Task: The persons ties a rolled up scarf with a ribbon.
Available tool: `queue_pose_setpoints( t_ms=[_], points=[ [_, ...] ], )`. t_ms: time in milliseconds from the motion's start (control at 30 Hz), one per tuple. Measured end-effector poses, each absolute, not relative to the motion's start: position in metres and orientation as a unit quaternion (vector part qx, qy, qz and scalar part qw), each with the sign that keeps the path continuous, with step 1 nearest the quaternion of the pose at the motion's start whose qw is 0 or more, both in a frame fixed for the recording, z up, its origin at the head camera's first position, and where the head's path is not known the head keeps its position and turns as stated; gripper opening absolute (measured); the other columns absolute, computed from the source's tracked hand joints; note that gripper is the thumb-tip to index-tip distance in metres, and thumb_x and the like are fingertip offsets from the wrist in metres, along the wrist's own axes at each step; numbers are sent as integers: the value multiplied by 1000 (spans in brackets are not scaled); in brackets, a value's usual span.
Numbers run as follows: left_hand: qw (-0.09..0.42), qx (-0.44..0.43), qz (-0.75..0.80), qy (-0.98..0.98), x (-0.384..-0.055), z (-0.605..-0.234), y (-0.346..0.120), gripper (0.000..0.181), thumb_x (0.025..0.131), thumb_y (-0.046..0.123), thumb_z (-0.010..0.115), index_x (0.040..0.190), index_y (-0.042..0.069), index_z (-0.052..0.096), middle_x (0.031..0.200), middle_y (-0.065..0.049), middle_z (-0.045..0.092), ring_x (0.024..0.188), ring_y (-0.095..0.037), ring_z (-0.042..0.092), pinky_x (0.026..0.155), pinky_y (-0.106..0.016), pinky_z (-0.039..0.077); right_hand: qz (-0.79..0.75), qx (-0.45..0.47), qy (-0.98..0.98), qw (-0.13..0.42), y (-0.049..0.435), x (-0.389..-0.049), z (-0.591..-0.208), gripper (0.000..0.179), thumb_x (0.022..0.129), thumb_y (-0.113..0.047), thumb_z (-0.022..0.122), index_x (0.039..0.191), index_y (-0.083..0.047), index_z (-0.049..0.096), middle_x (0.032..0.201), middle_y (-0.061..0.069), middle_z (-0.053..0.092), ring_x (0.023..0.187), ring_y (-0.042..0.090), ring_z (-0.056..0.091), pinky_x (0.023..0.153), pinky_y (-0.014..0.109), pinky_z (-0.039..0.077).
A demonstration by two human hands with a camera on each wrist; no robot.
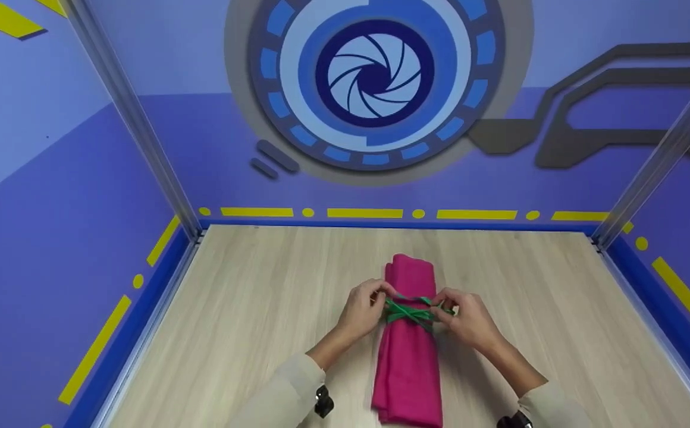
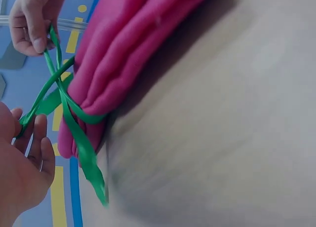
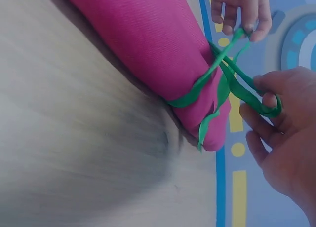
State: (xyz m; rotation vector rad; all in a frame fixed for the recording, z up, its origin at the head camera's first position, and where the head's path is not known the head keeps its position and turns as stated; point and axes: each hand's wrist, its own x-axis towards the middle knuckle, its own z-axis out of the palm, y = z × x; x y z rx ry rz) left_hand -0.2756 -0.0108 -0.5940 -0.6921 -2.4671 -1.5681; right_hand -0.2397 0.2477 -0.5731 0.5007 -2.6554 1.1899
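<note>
The fingers of the left hand (image 1: 361, 310) and right hand (image 1: 470, 318) each pinch the ribbon (image 2: 88, 159) above the cloth (image 1: 410, 371), which lies on the table (image 1: 262, 297) between and below them, and an uneven pull might tug it from one pinch and leave it slack.

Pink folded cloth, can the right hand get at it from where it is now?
Probably yes: the right hand is right beside the pink folded cloth, whose near length lies uncovered. However, its fingers hold the green ribbon, so they'd likely need to let go first.
</note>
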Motion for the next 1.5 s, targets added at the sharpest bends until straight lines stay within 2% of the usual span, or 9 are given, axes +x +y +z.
queue_pose_setpoints(
  t_ms=[133,333,467,667,767,867,1067,1300,1500],
  points=[
    [89,-240,-468,-846,-274,-597,-16,27,106,-1,53,98,10,78,98,1,71,86,-6,58,77,-24,51,413,182,-888,83,252,-241,-571,12,94,-10,82,96,-19,74,74,-10,58,69,9,55,58,25,44],
    [97,-237,-404,-878,-276,-600,-25,19,105,4,57,109,6,76,110,-2,74,96,-9,65,83,-26,55,423,192,-884,46,259,-242,-567,11,94,-10,82,100,-14,73,77,-4,61,67,10,55,59,24,45],
    [108,-245,-333,-904,-274,-599,-31,13,103,9,66,109,9,78,103,1,73,92,-8,67,79,-24,56,421,193,-886,36,263,-242,-563,11,94,-6,81,100,-10,73,76,-1,60,65,10,53,58,24,45],
    [167,-262,-216,-926,-272,-598,-40,6,98,22,80,100,17,80,96,4,70,87,-13,67,73,-31,54,394,168,-903,47,269,-242,-559,12,93,-6,81,92,-15,73,70,-5,57,63,9,50,57,25,42],
    [189,-274,-185,-925,-273,-600,-45,8,98,24,79,95,17,80,100,3,68,89,-16,65,73,-32,52,385,159,-908,49,274,-242,-558,12,93,-10,82,89,-18,74,70,-7,57,64,9,50,57,26,41],
    [216,-307,-176,-910,-276,-603,-52,11,100,22,77,93,13,78,108,1,66,96,-16,64,79,-30,54,392,167,-904,40,278,-243,-558,10,95,-11,81,90,-18,76,74,-7,61,67,10,51,58,26,43],
    [268,-386,-211,-857,-280,-607,-62,10,93,15,83,87,13,74,115,0,71,107,-15,65,88,-30,56,408,184,-894,21,284,-242,-557,5,97,-12,79,94,-16,76,83,-6,67,74,12,57,62,26,49],
    [275,-409,-214,-843,-278,-605,-64,14,88,14,78,80,16,66,101,6,72,97,-12,64,79,-28,53,399,160,-902,43,290,-243,-550,6,96,-12,80,94,-15,76,77,-4,62,71,13,53,62,26,45],
    [276,-418,-227,-835,-277,-603,-61,22,86,9,76,73,16,61,111,3,72,107,-14,63,84,-32,53,404,173,-897,39,296,-244,-547,6,97,-11,78,94,-16,76,82,-5,66,75,13,57,65,26,48]
  ],
)
